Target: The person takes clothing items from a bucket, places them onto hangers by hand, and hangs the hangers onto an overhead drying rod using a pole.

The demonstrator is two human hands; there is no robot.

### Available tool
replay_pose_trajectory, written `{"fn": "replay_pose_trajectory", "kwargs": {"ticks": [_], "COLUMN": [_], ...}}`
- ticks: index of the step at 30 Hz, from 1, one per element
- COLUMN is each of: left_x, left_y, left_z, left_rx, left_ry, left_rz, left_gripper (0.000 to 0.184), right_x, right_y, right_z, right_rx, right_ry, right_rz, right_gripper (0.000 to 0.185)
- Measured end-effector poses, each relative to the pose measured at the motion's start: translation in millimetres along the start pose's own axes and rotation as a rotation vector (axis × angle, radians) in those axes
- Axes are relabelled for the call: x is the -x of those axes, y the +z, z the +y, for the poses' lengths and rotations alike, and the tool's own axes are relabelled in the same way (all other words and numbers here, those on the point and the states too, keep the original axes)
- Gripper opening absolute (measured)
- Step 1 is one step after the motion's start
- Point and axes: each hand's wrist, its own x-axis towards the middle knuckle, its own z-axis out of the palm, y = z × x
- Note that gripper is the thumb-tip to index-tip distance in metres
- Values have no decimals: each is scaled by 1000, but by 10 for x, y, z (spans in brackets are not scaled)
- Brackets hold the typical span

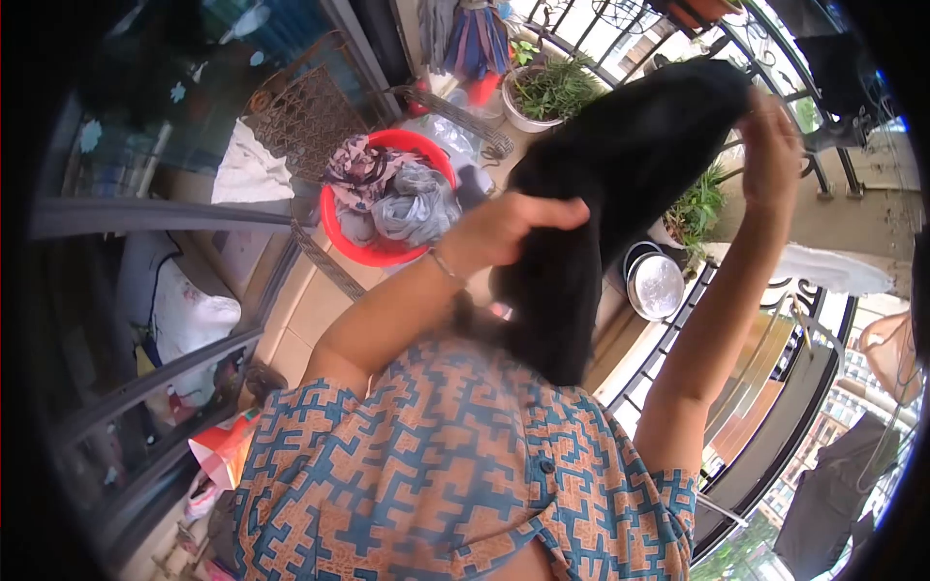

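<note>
Left grip (504,230) pinching one black garment (630,155) near one red basin (373,254); right grip (768,136) touching, closure unclear.

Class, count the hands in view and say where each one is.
2: the left hand on the left side of the black cloth; the right hand at its upper right end.
</note>
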Motion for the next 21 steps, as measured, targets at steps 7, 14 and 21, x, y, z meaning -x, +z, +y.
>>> {"fn": "replay_pose_trajectory", "kwargs": {"ticks": [7, 14, 21], "left_x": [11, -294, -564], "left_y": [37, 13, -211], "left_z": [288, 21, -35], "left_rx": [386, 187, 352], "left_ry": [220, 207, 50], "left_rz": [-207, -45, -217], "left_gripper": [46, 44, 44], "right_x": [1334, 2136, 2215], "right_y": [-11, 206, 9], "right_z": [733, 745, 789], "right_rx": [192, -429, -617], "right_ry": [164, 497, 361], "right_rz": [-468, -358, -21], "right_gripper": [49, 62, 37]}}
